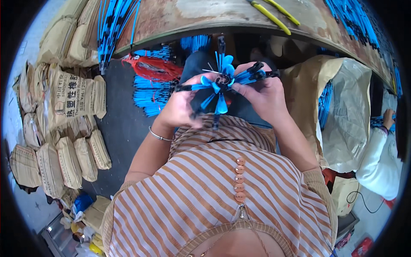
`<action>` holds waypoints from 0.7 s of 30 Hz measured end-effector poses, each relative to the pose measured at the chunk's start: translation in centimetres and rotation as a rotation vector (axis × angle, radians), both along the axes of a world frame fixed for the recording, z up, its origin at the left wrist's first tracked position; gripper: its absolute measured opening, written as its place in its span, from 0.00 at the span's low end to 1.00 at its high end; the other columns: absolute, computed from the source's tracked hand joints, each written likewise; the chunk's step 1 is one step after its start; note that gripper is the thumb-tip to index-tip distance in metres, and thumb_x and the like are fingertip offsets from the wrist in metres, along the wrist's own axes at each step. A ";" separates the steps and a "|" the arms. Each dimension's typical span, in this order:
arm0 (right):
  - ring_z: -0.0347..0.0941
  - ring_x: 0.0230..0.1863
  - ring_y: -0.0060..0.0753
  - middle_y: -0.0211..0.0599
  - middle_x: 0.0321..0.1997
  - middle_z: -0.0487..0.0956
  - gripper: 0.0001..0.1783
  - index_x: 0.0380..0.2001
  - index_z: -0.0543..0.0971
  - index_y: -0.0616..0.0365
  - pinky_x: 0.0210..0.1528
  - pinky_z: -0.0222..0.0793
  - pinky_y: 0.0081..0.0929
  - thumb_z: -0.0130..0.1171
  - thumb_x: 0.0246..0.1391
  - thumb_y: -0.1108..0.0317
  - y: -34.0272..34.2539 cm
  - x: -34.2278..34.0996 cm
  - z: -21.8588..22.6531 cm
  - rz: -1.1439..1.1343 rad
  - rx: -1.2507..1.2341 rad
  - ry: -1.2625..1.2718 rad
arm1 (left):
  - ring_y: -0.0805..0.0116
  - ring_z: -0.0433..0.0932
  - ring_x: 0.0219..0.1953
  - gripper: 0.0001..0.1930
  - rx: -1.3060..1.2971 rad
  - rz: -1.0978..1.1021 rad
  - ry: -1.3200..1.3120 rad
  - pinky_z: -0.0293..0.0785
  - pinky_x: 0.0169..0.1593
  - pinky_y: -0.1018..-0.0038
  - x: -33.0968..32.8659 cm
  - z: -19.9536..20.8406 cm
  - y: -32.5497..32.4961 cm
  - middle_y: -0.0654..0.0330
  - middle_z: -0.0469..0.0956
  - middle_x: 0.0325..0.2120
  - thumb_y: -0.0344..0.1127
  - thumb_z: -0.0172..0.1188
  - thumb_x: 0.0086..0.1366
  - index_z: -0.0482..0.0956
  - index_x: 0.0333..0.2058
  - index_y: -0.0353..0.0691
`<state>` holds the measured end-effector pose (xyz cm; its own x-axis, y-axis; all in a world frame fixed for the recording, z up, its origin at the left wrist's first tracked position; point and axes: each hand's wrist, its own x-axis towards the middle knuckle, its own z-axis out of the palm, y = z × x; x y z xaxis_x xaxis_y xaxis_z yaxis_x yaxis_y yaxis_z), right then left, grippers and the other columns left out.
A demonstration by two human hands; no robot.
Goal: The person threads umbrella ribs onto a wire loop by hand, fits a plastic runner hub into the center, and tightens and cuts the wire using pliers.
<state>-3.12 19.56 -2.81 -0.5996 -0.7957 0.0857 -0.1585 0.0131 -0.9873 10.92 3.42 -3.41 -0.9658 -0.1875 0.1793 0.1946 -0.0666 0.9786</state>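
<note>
Over my lap, both hands hold a star-shaped cluster of blue-and-black strips [221, 107], its blue petal-like pieces and dark ends fanning outward. The fingers of my left hand [177, 105] curl round its left side; their lower tips are blurred. On the right, the thumb and fingers of my right hand [269, 96] pinch it near the dark centre, beside a few black-tipped arms. Thin pale ends stick out at the upper left of the centre. The exact kind of the piece cannot be made out.
A wooden table [180, 21] curves across the front, with yellow-handled pliers [272, 17] on it. Blue strip bundles [150, 96] and red strands [156, 68] lie left of my knees. Brown sacks [70, 160] are piled left. At right stand an open paper sack [346, 111] and a white-sleeved person [376, 158].
</note>
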 end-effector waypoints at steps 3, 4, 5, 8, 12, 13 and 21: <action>0.70 0.28 0.20 0.32 0.31 0.76 0.18 0.37 0.71 0.59 0.30 0.68 0.21 0.65 0.40 0.76 -0.7 1.2 -0.3 -0.081 0.062 -0.087 | 0.64 0.75 0.41 0.23 -0.190 0.092 0.018 0.70 0.47 0.70 -0.2 0.3 0.1 0.54 0.74 0.41 0.35 0.66 0.50 0.72 0.44 0.33; 0.70 0.28 0.20 0.32 0.31 0.76 0.18 0.37 0.71 0.59 0.30 0.68 0.21 0.65 0.40 0.76 -0.8 1.3 -0.2 -0.079 0.050 -0.063 | 0.64 0.75 0.40 0.22 -0.245 0.130 0.035 0.70 0.46 0.71 -0.5 0.4 0.0 0.54 0.75 0.40 0.33 0.67 0.47 0.73 0.42 0.32; 0.71 0.30 0.22 0.33 0.33 0.75 0.20 0.38 0.71 0.59 0.33 0.68 0.22 0.66 0.39 0.75 -0.7 1.3 0.0 -0.041 0.058 0.048 | 0.65 0.75 0.40 0.21 -0.288 0.165 0.062 0.70 0.46 0.71 -0.6 0.6 -0.1 0.54 0.76 0.38 0.30 0.69 0.44 0.75 0.39 0.32; 0.72 0.35 0.27 0.35 0.37 0.75 0.23 0.40 0.70 0.59 0.37 0.69 0.25 0.68 0.38 0.73 -0.4 0.6 0.5 0.040 0.071 0.271 | 0.65 0.76 0.36 0.18 -0.117 0.176 0.020 0.72 0.42 0.72 -0.8 1.1 0.0 0.54 0.77 0.33 0.30 0.69 0.43 0.76 0.35 0.32; 0.67 0.52 0.34 0.41 0.53 0.68 0.44 0.54 0.63 0.56 0.52 0.64 0.32 0.73 0.32 0.58 -0.1 -2.2 0.0 0.383 -0.041 0.020 | 0.65 0.77 0.32 0.15 -0.193 0.079 0.074 0.73 0.38 0.73 -1.1 1.4 -1.0 0.55 0.77 0.28 0.28 0.68 0.43 0.77 0.31 0.32; 0.65 0.54 0.35 0.42 0.56 0.65 0.48 0.57 0.59 0.57 0.54 0.61 0.33 0.73 0.33 0.57 -0.2 -3.2 -0.6 0.348 -0.117 0.023 | 0.65 0.78 0.30 0.14 -0.270 0.032 0.125 0.73 0.37 0.73 -1.2 1.4 -1.4 0.55 0.77 0.27 0.28 0.68 0.44 0.77 0.31 0.32; 0.46 0.67 0.35 0.40 0.67 0.50 0.75 0.65 0.40 0.56 0.64 0.46 0.35 0.73 0.16 0.39 -0.4 -4.0 -5.8 0.567 -0.239 -0.559 | 0.66 0.78 0.30 0.12 -0.112 -0.056 0.098 0.73 0.36 0.73 -1.3 0.6 -1.4 0.56 0.78 0.26 0.25 0.68 0.43 0.75 0.28 0.34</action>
